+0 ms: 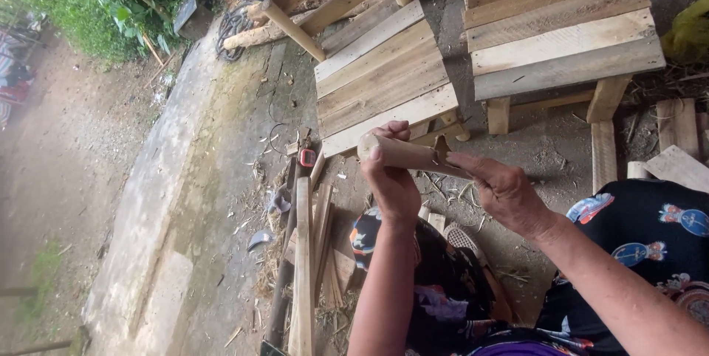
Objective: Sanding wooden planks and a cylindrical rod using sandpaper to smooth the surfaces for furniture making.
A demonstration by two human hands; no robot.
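1. Bamboo piece (402,154), a short pale round length, was held up in front of the person, above their lap and just below the nearer wooden stool (384,79).
2. Left hand (391,179) was closed around the piece near its blunt end, thumb lying along the top.
3. Right hand (502,190) met the other end of the piece, fingers stretched forward and pressed to it beside a small dark blade-like thing (442,148); whether those fingers gripped the blade I could not tell.
4. Second stool (561,31), also of bare planks, stood just beside the first.
5. Loose wooden slats (303,267) lay on the concrete floor (185,201) near the person's knee, with a small red tape measure (307,156) at their far end.
6. Green plants (96,1) edged the dirt path at the upper left.
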